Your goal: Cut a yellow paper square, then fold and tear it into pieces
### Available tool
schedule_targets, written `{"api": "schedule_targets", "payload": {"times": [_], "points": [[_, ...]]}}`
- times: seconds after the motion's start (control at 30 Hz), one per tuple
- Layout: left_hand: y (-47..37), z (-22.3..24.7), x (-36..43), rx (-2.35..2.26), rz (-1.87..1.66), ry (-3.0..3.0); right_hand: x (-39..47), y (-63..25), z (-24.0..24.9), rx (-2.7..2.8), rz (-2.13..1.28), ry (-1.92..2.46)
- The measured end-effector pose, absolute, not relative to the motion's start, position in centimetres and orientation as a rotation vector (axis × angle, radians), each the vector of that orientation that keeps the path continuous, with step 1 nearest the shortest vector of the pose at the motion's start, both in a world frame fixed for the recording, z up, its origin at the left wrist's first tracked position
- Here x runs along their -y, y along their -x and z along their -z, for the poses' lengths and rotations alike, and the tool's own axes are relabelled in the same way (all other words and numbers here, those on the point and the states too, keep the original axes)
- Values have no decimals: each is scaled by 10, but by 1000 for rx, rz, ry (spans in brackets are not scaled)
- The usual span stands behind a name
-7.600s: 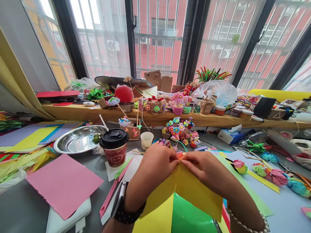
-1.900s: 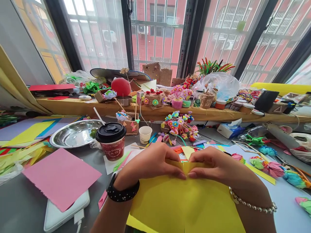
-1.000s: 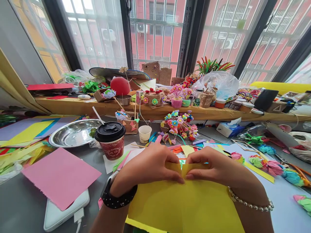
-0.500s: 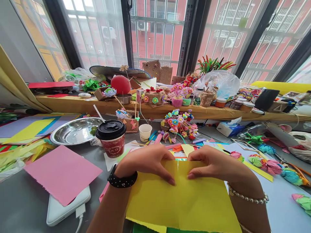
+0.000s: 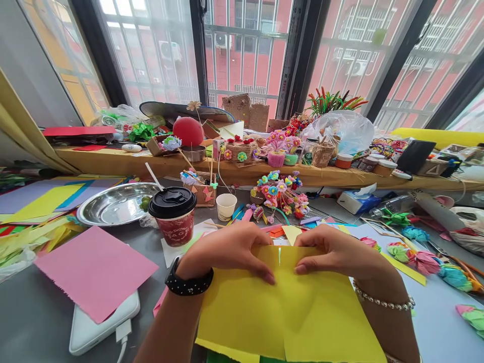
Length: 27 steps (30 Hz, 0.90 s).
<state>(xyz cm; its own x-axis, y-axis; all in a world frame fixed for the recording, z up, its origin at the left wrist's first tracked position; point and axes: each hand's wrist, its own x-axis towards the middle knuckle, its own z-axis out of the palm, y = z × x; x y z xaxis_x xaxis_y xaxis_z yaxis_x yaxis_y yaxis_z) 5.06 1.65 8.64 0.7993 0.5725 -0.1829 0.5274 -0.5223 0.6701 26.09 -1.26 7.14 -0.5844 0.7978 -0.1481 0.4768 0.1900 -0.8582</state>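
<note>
A sheet of yellow paper [image 5: 242, 312] is stretched between my two hands at the bottom middle. My left hand [image 5: 234, 252] pinches its upper edge, thumb in front and fingers hidden behind. Just to the right, my right hand [image 5: 333, 252] grips the same edge in the same way. Between the two thumbs a short, narrow slit opens in the paper's top edge, and a crease runs down from it. Something green shows beneath the sheet's lower edge, where a strip of yellow also sticks out.
To the left stand a lidded coffee cup [image 5: 172, 217] and a metal plate [image 5: 113, 214]. Pink paper [image 5: 97, 272] lies partly over a white power bank [image 5: 104, 325]. Behind my hands are a paper cup [image 5: 226, 206] and colourful flowers [image 5: 280, 191]; crumpled paper flowers [image 5: 425, 262] lie right.
The slit at the paper's top edge looks slightly longer. My right hand has shifted a little right and up, and the sheet's right part has bent with it.
</note>
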Motion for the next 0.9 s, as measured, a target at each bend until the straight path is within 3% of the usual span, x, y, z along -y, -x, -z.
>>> {"api": "schedule_targets", "payload": {"times": [0.9], "points": [[-41,-87,-23,-904,-253,-2322,9,-272,-68,2070,-1351,1266]]}}
